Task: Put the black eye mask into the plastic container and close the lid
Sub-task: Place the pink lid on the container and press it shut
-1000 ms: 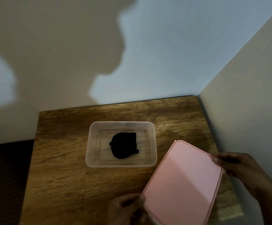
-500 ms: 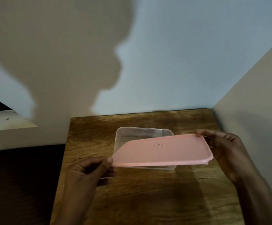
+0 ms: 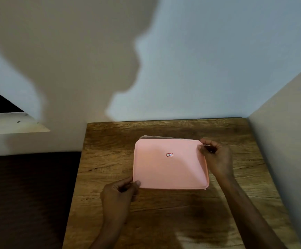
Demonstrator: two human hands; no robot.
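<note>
A pink lid (image 3: 169, 164) with a small sticker lies over the clear plastic container (image 3: 157, 137), of which only a strip of the far rim shows. The black eye mask is hidden under the lid. My left hand (image 3: 118, 194) pinches the lid's near left corner. My right hand (image 3: 216, 157) grips the lid's far right corner, thumb on top. Whether the lid is snapped down all round, I cannot tell.
The container stands on a small wooden table (image 3: 164, 212) pushed into a corner, with a wall (image 3: 182, 69) behind and another wall (image 3: 286, 141) close on the right. A dark floor area (image 3: 29, 194) lies left of the table edge.
The lid, held tilted at the near right a second ago, was carried over the container and lowered flat onto it, covering the eye mask. Both hands still hold its corners.
</note>
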